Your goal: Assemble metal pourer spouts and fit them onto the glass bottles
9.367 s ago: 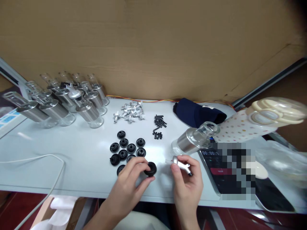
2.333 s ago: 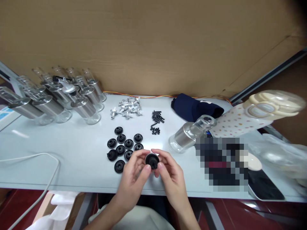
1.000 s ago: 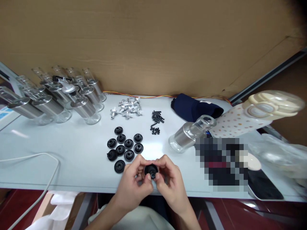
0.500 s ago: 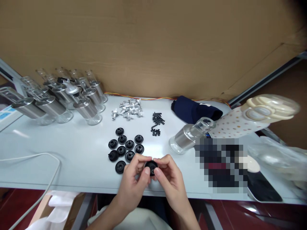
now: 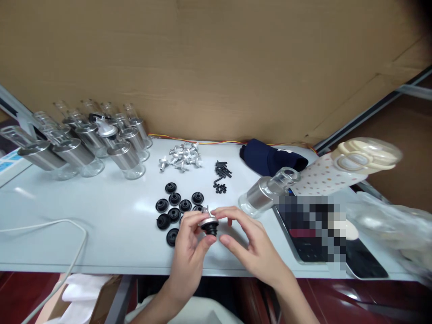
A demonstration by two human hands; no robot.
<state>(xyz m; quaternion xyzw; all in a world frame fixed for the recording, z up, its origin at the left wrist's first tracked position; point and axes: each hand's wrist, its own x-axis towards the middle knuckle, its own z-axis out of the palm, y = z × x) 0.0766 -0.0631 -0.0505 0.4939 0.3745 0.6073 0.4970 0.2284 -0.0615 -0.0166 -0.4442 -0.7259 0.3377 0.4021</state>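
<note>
- Holding firm, the left hand (image 5: 189, 245) has the pourer (image 5: 209, 226) between thumb and fingers, silver disc uppermost, black ribbed end below, just above the near edge of the table (image 5: 118, 229).
- And the right hand (image 5: 256, 245) is right alongside, loosely spread, thumb well clear of the pourer, forefinger tip at the silver top; whether it touches, I cannot tell.
- Just beyond the left hand, black rubber stoppers (image 5: 174, 198) lie in a loose cluster, a couple partly hidden by those fingers.
- Farther back, a heap of silver spouts (image 5: 185, 156), and to the right of it black tubes (image 5: 222, 170), with tiny black rings (image 5: 221, 188) bunched just in front.
- Over on the right, one glass bottle (image 5: 259, 196) in a metal sleeve stands by itself, near a navy cap (image 5: 258, 155) and a dotted tumbler (image 5: 324, 175).
- Across on the left, it's a crowd of sleeved bottles (image 5: 124, 155), one of them topped by a fitted pourer head (image 5: 107, 130).
- Down in front of that crowd, a white cable (image 5: 81, 229) bends across the table and over its near edge.
</note>
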